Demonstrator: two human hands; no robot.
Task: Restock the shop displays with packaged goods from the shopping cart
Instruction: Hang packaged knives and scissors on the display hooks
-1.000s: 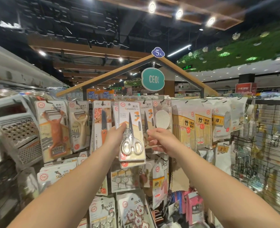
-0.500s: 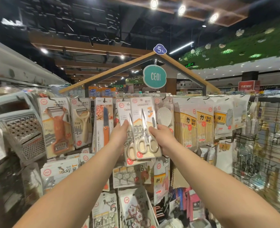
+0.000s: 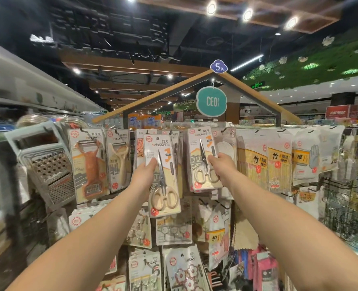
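My left hand (image 3: 144,175) holds a carded pack of cream-handled scissors (image 3: 163,177) by its left edge, in front of the display's top row. To its right, my right hand (image 3: 222,166) grips a second scissors pack (image 3: 202,158) at its right edge, up at the top rail among the hanging packs. The two packs are apart, side by side. The display rack (image 3: 257,93) has a wooden roof-shaped frame with a teal round sign (image 3: 211,101). The shopping cart is out of view.
Peeler packs (image 3: 87,160) and a box grater (image 3: 47,164) hang at the left. Bamboo stick packs (image 3: 266,162) and glove packs (image 3: 308,158) hang at the right. Sticky-hook packs (image 3: 184,269) fill the lower rows. A wire grid panel (image 3: 350,196) stands at the far right.
Half a second ago both hands held the two scissors packs overlapped together. Now the packs are separated, the left one lower and leftward, the right one raised toward the top rail.
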